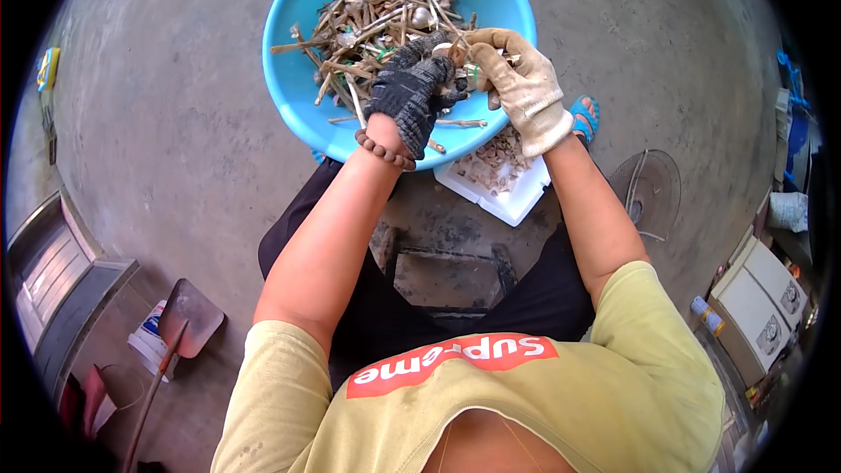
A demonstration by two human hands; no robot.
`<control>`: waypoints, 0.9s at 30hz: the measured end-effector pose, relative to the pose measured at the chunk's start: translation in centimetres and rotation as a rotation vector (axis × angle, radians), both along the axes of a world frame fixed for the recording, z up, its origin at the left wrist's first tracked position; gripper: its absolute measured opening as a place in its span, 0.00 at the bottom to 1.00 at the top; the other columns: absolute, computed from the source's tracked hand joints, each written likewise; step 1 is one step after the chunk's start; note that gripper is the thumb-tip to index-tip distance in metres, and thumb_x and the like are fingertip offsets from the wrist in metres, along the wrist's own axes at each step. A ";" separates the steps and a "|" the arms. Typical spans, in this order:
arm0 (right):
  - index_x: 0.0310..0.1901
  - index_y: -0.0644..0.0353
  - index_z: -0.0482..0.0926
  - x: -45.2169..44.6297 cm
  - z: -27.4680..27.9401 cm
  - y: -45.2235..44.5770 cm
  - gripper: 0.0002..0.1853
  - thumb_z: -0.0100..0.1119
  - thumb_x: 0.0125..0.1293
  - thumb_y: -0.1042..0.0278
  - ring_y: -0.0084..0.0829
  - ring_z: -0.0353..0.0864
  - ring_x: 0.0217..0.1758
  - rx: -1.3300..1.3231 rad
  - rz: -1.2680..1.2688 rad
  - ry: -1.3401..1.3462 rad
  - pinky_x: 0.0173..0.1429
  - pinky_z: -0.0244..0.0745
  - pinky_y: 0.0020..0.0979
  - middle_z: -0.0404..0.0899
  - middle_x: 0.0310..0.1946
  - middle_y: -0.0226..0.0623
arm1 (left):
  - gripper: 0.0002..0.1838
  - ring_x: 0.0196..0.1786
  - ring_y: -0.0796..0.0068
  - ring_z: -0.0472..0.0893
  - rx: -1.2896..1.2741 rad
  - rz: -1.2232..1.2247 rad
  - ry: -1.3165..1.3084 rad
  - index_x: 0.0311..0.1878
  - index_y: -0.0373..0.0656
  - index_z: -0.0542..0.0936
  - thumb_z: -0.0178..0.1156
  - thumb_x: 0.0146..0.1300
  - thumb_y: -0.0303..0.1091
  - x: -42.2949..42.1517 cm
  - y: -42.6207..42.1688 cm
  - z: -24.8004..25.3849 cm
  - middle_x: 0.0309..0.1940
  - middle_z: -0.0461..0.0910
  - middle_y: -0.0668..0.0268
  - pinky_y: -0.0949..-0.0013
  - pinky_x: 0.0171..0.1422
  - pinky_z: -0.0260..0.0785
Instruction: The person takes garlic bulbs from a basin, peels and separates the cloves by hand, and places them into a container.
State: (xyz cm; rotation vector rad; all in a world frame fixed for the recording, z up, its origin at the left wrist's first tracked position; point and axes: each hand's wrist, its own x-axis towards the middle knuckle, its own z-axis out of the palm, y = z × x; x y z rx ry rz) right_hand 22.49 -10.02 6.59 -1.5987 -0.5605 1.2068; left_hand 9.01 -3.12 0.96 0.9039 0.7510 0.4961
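A garlic bulb (452,53) is held between my two gloved hands, over the near right part of a blue basin (279,79). My left hand (410,86), in a dark grey knitted glove, has its fingers curled round the bulb's left side. From the right, my right hand (523,88), in a cream glove, pinches at the same bulb; part of the grip is hidden behind the fingers. Dry garlic stalks (372,22) fill the basin in a tangled heap, with a pale bulb (421,17) and green bits among them.
Below the basin stands a white foam box (508,204) with small garlic pieces in it. A round fan guard (646,193) lies at the right. At left are a shovel (191,315) and a white bucket (151,342). White cartons (758,307) stand far right.
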 end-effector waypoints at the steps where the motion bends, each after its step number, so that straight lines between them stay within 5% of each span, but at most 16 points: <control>1: 0.40 0.63 0.75 -0.3 0.2 0.1 0.12 0.55 0.59 0.64 0.20 0.74 0.34 0.008 0.068 -0.145 0.38 0.71 0.20 0.77 0.31 0.32 | 0.15 0.38 0.73 0.77 0.716 -0.148 0.290 0.47 0.37 0.72 0.54 0.55 0.27 -0.2 0.3 0.2 0.40 0.74 0.62 0.72 0.37 0.73; 2: 0.40 0.63 0.74 -0.6 0.3 0.2 0.12 0.57 0.58 0.64 0.20 0.74 0.35 0.015 0.136 -0.291 0.38 0.71 0.20 0.77 0.31 0.32 | 0.16 0.36 0.75 0.77 1.432 -0.296 0.579 0.48 0.36 0.71 0.54 0.55 0.27 -0.3 0.5 0.4 0.38 0.75 0.62 0.73 0.36 0.74; 3: 0.39 0.63 0.73 -1.0 -0.1 0.2 0.13 0.59 0.56 0.64 0.19 0.74 0.35 0.113 0.109 -0.252 0.39 0.70 0.20 0.77 0.31 0.32 | 0.16 0.36 0.75 0.77 1.432 -0.297 0.578 0.48 0.36 0.71 0.54 0.55 0.27 -0.1 0.2 0.6 0.38 0.75 0.62 0.73 0.36 0.74; 5: 0.38 0.63 0.73 -0.7 -0.4 0.1 0.13 0.60 0.56 0.64 0.19 0.74 0.35 0.080 0.122 -0.240 0.40 0.70 0.20 0.77 0.31 0.31 | 0.18 0.34 0.77 0.77 0.315 -0.052 0.062 0.50 0.38 0.71 0.55 0.54 0.27 0.4 -0.6 1.2 0.35 0.76 0.62 0.75 0.35 0.73; 9: 0.37 0.62 0.73 -0.3 -0.2 0.1 0.12 0.60 0.56 0.64 0.18 0.74 0.34 0.017 0.129 -0.165 0.38 0.70 0.20 0.77 0.30 0.31 | 0.17 0.31 0.78 0.77 0.375 -0.101 0.032 0.50 0.38 0.71 0.54 0.55 0.27 0.4 -0.3 1.8 0.35 0.76 0.61 0.76 0.34 0.73; 12: 0.37 0.61 0.73 -0.5 -0.5 0.0 0.11 0.59 0.56 0.64 0.18 0.72 0.32 0.055 0.132 -0.225 0.36 0.70 0.21 0.76 0.29 0.31 | 0.16 0.35 0.76 0.77 0.187 -0.082 0.036 0.49 0.38 0.71 0.54 0.56 0.29 0.3 -0.3 1.6 0.36 0.76 0.61 0.75 0.37 0.73; 14: 0.37 0.60 0.73 -0.5 -0.8 -0.1 0.11 0.58 0.56 0.64 0.18 0.72 0.30 0.090 0.134 -0.299 0.34 0.69 0.21 0.76 0.28 0.31 | 0.15 0.39 0.67 0.77 1.024 -0.165 0.267 0.47 0.39 0.73 0.54 0.54 0.27 0.1 0.0 1.4 0.37 0.76 0.58 0.69 0.43 0.71; 17: 0.36 0.60 0.73 -0.6 -1.2 -0.4 0.10 0.58 0.56 0.65 0.18 0.69 0.27 0.135 0.113 -0.241 0.32 0.68 0.22 0.75 0.25 0.31 | 0.16 0.43 0.56 0.74 1.323 -0.348 0.544 0.44 0.41 0.74 0.53 0.48 0.23 0.0 0.0 1.6 0.39 0.74 0.55 0.62 0.47 0.67; 27: 0.33 0.62 0.72 -1.3 -2.0 -0.5 0.10 0.57 0.53 0.66 0.24 0.69 0.23 0.221 0.052 -0.459 0.29 0.68 0.26 0.73 0.21 0.35 | 0.18 0.44 0.53 0.72 1.173 -0.344 0.497 0.41 0.43 0.75 0.56 0.42 0.21 0.0 -0.8 1.9 0.38 0.75 0.55 0.59 0.47 0.66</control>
